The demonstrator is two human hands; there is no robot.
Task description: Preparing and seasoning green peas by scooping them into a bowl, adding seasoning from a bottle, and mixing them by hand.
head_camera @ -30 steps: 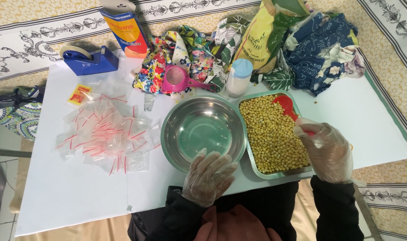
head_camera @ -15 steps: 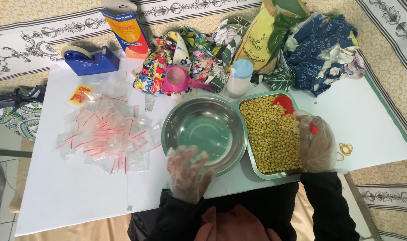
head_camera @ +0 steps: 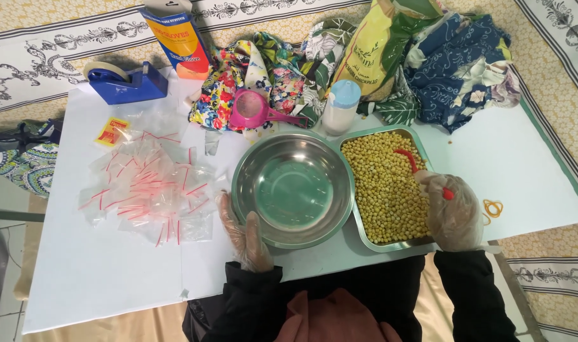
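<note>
half the red scoop (head_camera: 408,158) hidden inside gloved right hand (head_camera: 453,212)

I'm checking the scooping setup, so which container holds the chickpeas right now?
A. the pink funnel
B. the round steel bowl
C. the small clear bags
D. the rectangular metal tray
D: the yellow chickpeas fill the rectangular metal tray, where the right hand holds a red scoop, while the round steel bowl by the left hand is empty.

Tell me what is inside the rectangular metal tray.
The metal tray is filled with yellow chickpeas. A red scoop lies in them, its handle held by the gloved right hand. The tray's bottom is hidden under the chickpeas.
</note>
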